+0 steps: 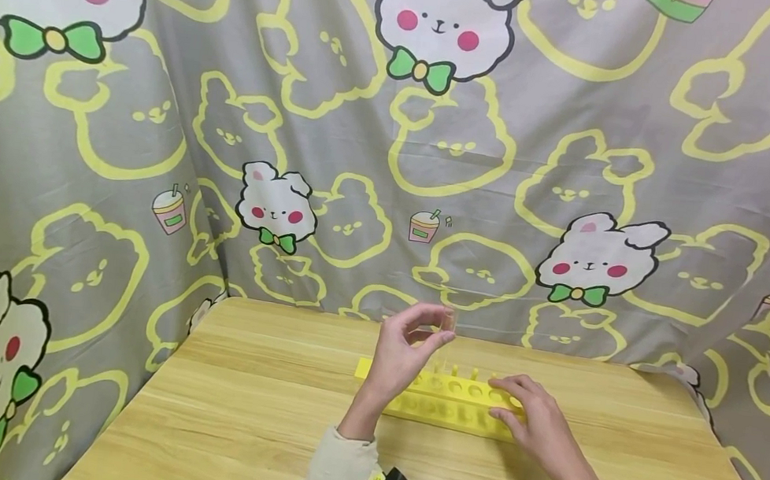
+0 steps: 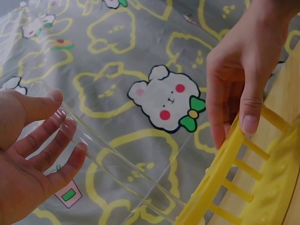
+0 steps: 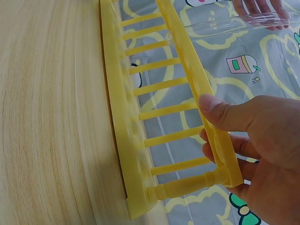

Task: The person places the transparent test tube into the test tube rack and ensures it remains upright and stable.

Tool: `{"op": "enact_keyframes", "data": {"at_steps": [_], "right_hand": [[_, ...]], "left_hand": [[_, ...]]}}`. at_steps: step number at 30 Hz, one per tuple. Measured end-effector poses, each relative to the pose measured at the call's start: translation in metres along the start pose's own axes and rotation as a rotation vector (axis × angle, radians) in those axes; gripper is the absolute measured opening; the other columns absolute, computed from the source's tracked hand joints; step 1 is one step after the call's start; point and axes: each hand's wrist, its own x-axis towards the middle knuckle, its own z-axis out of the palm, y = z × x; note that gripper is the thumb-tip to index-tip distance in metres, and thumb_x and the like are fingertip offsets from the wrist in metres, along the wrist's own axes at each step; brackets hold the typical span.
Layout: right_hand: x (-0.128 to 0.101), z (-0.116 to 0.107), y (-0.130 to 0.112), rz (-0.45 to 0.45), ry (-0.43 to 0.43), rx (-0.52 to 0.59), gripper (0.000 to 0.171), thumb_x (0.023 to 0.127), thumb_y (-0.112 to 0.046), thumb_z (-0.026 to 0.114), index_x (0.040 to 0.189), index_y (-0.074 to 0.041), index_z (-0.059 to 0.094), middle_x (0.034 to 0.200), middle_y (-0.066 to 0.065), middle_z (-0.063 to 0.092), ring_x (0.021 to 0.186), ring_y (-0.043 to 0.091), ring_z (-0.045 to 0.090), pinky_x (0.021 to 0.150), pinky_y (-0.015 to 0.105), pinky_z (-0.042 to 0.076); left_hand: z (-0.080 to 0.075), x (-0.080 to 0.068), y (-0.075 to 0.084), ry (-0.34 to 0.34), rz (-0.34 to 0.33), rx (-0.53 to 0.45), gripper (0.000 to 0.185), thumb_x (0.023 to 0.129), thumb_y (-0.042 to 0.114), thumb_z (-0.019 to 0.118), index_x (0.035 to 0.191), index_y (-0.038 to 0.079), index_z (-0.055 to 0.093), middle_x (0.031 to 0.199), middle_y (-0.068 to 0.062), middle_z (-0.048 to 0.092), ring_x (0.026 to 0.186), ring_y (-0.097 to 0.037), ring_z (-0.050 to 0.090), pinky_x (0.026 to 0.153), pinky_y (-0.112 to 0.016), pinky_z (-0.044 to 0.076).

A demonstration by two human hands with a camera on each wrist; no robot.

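Behind the wooden worktop [image 1: 251, 415] hangs a grey cartoon-rabbit cloth [image 1: 155, 127], soft and creased, and on the pale grained boards lies a long yellow plastic rack [image 1: 441, 398], its long axis running left to right, with holed rails joined by thin rungs. At its right end the right hand [image 1: 536, 419] holds the top rail, thumb and fingers curled round it. Just above the rack's left half, the left hand [image 1: 404, 349] pinches the upper end of a clear glass tube [image 2: 117, 173], smooth and slender, slanting down toward the holes, nearer this hand.
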Motion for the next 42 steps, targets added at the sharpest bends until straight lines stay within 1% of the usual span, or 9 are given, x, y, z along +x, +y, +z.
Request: {"op": "enact_keyframes", "data": {"at_steps": [3,9,15,17,23,30,34,38,42], "right_hand": [[-0.0003,-0.0003,-0.0005,0.001,-0.002,0.003,0.041,0.081,-0.005,0.086,0.120,-0.006,0.073,0.110,0.003,0.069,0.103,0.029,0.067,0.085,0.051,0.057],[-0.0006,-0.0005,-0.0009,0.008,-0.007,0.012,0.041,0.081,-0.005,0.086,0.120,-0.006,0.073,0.111,0.003,0.068,0.104,0.029,0.067,0.086,0.051,0.057],[-0.0006,-0.0003,-0.0010,0.014,-0.011,0.012,0.041,0.081,-0.005,0.086,0.120,-0.006,0.073,0.111,0.003,0.068,0.104,0.030,0.066,0.087,0.052,0.057],[-0.0006,-0.0003,-0.0009,0.013,-0.011,0.012,0.041,0.081,-0.005,0.086,0.120,-0.006,0.073,0.111,0.003,0.068,0.104,0.030,0.067,0.086,0.052,0.057],[-0.0005,-0.0004,-0.0008,0.013,-0.011,0.008,0.041,0.082,-0.006,0.085,0.121,-0.006,0.073,0.111,0.003,0.068,0.104,0.030,0.067,0.086,0.051,0.057],[-0.0010,-0.0001,-0.0006,0.017,-0.015,0.013,0.041,0.082,-0.006,0.085,0.121,-0.005,0.073,0.111,0.004,0.068,0.104,0.030,0.066,0.086,0.051,0.057],[-0.0010,0.0004,0.0000,0.015,-0.013,0.011,0.042,0.081,-0.005,0.086,0.121,-0.005,0.073,0.111,0.003,0.068,0.103,0.029,0.067,0.085,0.051,0.057],[-0.0011,0.0008,0.0002,0.013,-0.011,0.011,0.042,0.081,-0.004,0.086,0.121,-0.005,0.073,0.111,0.003,0.068,0.103,0.029,0.067,0.085,0.050,0.058],[-0.0013,0.0001,-0.0001,0.017,-0.014,0.016,0.042,0.081,-0.004,0.086,0.121,-0.005,0.072,0.111,0.003,0.068,0.104,0.029,0.067,0.085,0.050,0.057]], "left_hand": [[0.0002,-0.0008,-0.0013,0.001,-0.002,-0.003,0.024,0.092,0.006,0.078,0.116,0.006,0.073,0.106,-0.010,0.074,0.103,-0.027,0.071,0.084,-0.039,0.061],[0.0011,-0.0020,-0.0015,0.001,-0.003,-0.024,0.024,0.092,0.005,0.076,0.116,0.005,0.073,0.105,-0.013,0.073,0.101,-0.028,0.070,0.085,-0.048,0.060],[0.0022,-0.0026,-0.0038,0.013,-0.008,-0.017,0.026,0.091,-0.001,0.076,0.116,0.002,0.072,0.104,-0.014,0.073,0.100,-0.030,0.070,0.083,-0.040,0.061],[0.0023,-0.0029,-0.0048,0.017,-0.009,-0.020,0.026,0.090,-0.002,0.076,0.116,0.001,0.072,0.104,-0.015,0.073,0.100,-0.031,0.070,0.083,-0.039,0.061],[0.0015,-0.0045,-0.0065,0.014,-0.013,-0.028,0.024,0.091,0.001,0.076,0.115,0.003,0.072,0.103,-0.014,0.073,0.099,-0.031,0.070,0.082,-0.037,0.061],[0.0014,-0.0055,-0.0058,0.008,-0.004,-0.038,0.024,0.092,0.004,0.076,0.116,0.004,0.073,0.105,-0.014,0.072,0.099,-0.031,0.070,0.083,-0.037,0.061],[0.0021,-0.0052,-0.0072,0.013,-0.024,-0.023,0.024,0.092,0.001,0.076,0.115,0.003,0.073,0.104,-0.014,0.072,0.099,-0.031,0.070,0.082,-0.036,0.061],[0.0033,-0.0052,-0.0073,0.021,-0.039,-0.011,0.025,0.090,-0.006,0.075,0.114,-0.002,0.071,0.104,-0.019,0.072,0.098,-0.036,0.070,0.082,-0.035,0.061],[0.0032,-0.0060,-0.0079,0.020,-0.040,-0.009,0.026,0.090,-0.006,0.075,0.115,-0.003,0.071,0.107,-0.018,0.072,0.099,-0.036,0.070,0.082,-0.035,0.061]]}}
